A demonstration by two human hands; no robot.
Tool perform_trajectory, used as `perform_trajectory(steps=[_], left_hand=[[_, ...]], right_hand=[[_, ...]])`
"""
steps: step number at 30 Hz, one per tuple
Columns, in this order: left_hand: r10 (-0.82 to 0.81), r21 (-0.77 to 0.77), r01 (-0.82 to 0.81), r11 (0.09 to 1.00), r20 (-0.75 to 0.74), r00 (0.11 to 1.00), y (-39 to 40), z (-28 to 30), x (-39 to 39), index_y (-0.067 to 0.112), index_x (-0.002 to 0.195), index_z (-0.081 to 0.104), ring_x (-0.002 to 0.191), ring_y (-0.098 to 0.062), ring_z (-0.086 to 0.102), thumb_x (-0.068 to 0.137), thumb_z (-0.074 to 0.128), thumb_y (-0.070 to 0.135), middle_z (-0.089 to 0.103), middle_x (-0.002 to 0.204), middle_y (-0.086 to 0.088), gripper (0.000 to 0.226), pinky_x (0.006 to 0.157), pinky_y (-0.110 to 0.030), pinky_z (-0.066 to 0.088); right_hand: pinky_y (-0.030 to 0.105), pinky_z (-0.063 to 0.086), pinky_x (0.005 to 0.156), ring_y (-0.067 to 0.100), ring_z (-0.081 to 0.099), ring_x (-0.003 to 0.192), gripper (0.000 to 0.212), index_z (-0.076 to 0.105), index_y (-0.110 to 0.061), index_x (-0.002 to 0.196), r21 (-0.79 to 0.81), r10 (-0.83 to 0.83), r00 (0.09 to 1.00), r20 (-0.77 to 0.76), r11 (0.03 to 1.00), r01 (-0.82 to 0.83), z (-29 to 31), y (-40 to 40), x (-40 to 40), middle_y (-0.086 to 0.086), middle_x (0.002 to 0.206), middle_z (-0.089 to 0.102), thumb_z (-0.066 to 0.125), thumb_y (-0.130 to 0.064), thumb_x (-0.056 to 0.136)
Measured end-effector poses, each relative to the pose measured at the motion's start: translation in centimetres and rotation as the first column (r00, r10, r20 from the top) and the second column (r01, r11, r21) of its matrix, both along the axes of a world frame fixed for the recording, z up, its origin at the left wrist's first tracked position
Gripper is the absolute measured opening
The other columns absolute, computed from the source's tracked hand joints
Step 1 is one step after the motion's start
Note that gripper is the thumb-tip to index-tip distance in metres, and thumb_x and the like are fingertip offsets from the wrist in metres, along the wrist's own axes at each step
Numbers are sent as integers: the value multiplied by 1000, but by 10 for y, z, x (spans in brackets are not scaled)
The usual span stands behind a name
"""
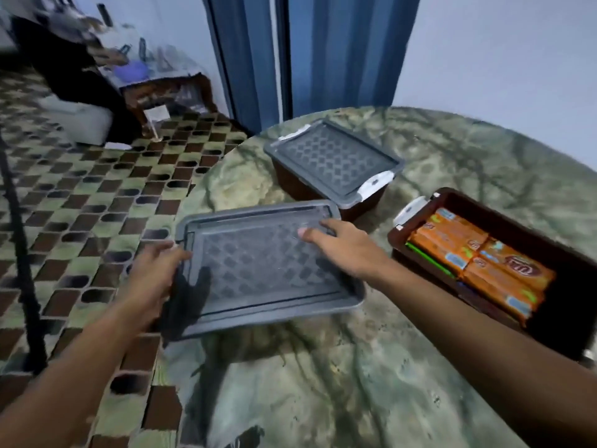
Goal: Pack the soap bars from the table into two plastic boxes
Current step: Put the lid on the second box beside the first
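Note:
A loose grey patterned lid (265,266) is lifted a little above the round table's left side. My left hand (155,270) grips its left edge, fingers curled over the rim. My right hand (336,247) lies on top of the lid near its far right corner, fingers fairly straight. At the right, an open brown plastic box (559,253) holds several orange-wrapped soap bars (478,263); a green wrapper shows at their left. Behind the lid stands a second brown box (290,182) shut with its own grey lid (336,156) and white clips.
The green marbled table (323,383) ends at a curved left edge, beyond which lies a checkered floor (80,205). A dark pole (22,253) rises at far left. Blue curtains (323,53) hang behind the table. A small cluttered wooden table (161,85) stands at the back left.

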State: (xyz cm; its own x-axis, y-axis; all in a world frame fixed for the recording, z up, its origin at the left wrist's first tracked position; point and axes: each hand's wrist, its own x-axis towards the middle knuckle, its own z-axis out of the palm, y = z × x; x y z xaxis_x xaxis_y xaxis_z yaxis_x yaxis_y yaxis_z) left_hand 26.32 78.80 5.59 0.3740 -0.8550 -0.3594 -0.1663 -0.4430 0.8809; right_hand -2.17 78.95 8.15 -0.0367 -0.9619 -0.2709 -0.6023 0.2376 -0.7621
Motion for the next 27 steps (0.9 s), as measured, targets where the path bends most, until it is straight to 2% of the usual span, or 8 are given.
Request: perform_trajectory(steps=[4, 8, 11, 13, 15, 21, 25, 27], left_hand=[[-219, -129, 227, 965, 76, 973, -84, 51, -46, 27, 111, 58, 89, -18, 56, 83, 67, 25, 62, 99, 0, 29, 73, -37, 43], [-443, -166, 453, 876, 97, 891, -147, 68, -130, 30, 100, 63, 76, -15, 54, 79, 68, 25, 62, 93, -1, 22, 65, -31, 40], [-650, -162, 650, 742, 63, 757, -165, 62, -217, 31, 95, 64, 72, -16, 53, 81, 69, 24, 61, 90, -2, 17, 57, -27, 37], [-757, -163, 753, 638, 44, 652, -161, 49, -266, 29, 101, 64, 81, -18, 55, 83, 68, 22, 62, 97, -3, 20, 55, -26, 36], [-834, -156, 825, 543, 17, 552, -151, 35, -305, 26, 105, 62, 85, -18, 54, 85, 67, 19, 61, 100, -5, 22, 56, -25, 37], [-905, -115, 916, 385, 148, 399, -139, 11, -364, 15, 120, 56, 63, -13, 48, 83, 66, 0, 56, 82, -2, 41, 54, -26, 36], [-873, -72, 951, 301, 381, 305, -133, -5, -368, 3, 121, 57, 90, -26, 60, 79, 68, -9, 63, 107, -13, 46, 76, -32, 49], [-810, -68, 959, 276, 520, 270, -127, -15, -363, 1, 114, 64, 97, -31, 63, 77, 70, -6, 67, 105, -18, 39, 88, -35, 49]], right_hand=[[33, 36, 106, 25, 47, 129, 59, 56, -29, 131, -95, -188, 982, 16, 978, 188, 39, -3, -35, 1, 138, 54, 58, -61, 81], [28, 40, 96, 22, 54, 122, 55, 60, -20, 128, -127, -447, 895, -3, 888, 443, 52, 9, -94, 3, 130, 61, 63, -52, 83], [29, 45, 97, 21, 59, 115, 54, 64, -19, 123, -90, -640, 768, -2, 765, 638, 47, 45, -148, 2, 121, 65, 66, -52, 80], [16, 46, 85, 14, 62, 105, 46, 70, -21, 111, -80, -739, 674, -6, 672, 736, 40, 74, -174, -4, 108, 69, 67, -53, 78], [17, 45, 79, 13, 62, 98, 36, 73, -23, 102, -86, -810, 587, -17, 586, 806, 34, 99, -192, -5, 98, 69, 67, -50, 79], [26, 43, 78, 21, 62, 99, 31, 74, -23, 100, -95, -886, 459, -63, 463, 881, 17, 125, -222, 1, 101, 70, 67, -46, 79], [25, 38, 77, 28, 60, 105, 33, 70, -16, 111, -50, -869, 460, -182, 475, 879, -3, 123, -230, 7, 108, 66, 60, -34, 85], [35, 45, 86, 34, 57, 108, 26, 66, -19, 103, -41, -827, 477, -297, 510, 859, -17, 121, -228, 11, 105, 64, 56, -33, 84]])
